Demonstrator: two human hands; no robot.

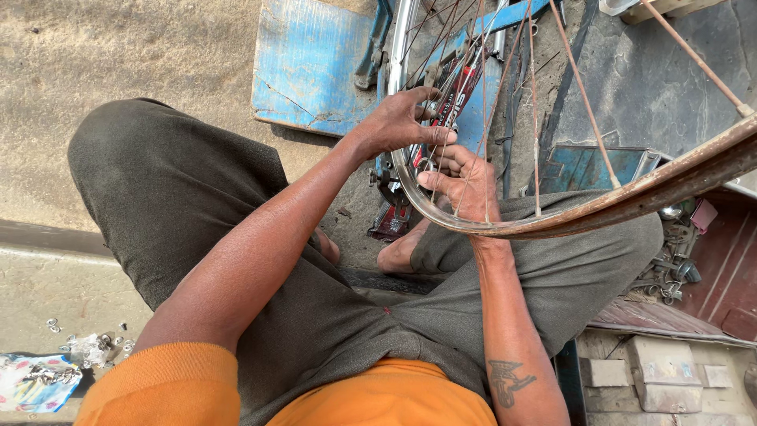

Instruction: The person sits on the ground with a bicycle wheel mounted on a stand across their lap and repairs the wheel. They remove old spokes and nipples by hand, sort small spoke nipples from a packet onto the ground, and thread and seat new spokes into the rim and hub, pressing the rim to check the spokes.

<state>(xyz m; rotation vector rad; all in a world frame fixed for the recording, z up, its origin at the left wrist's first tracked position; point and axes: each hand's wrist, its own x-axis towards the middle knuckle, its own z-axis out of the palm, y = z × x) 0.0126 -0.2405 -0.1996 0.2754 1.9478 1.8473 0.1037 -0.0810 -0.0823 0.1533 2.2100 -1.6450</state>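
A bare metal bicycle wheel rim (631, 201) with thin spokes (583, 118) stands in front of my knees. My left hand (398, 122) reaches over the rim's near edge and pinches a spoke with thumb and fingertips. Inside the rim, my right hand (465, 181) is closed around spokes close to where they meet it. The hub is out of view.
A blue wooden board (307, 67) lies on the sandy ground ahead. A blue metal box (587, 167) and a heap of metal parts (670, 272) sit at the right. Small nuts and a crumpled wrapper (35, 380) lie on the ledge at the left.
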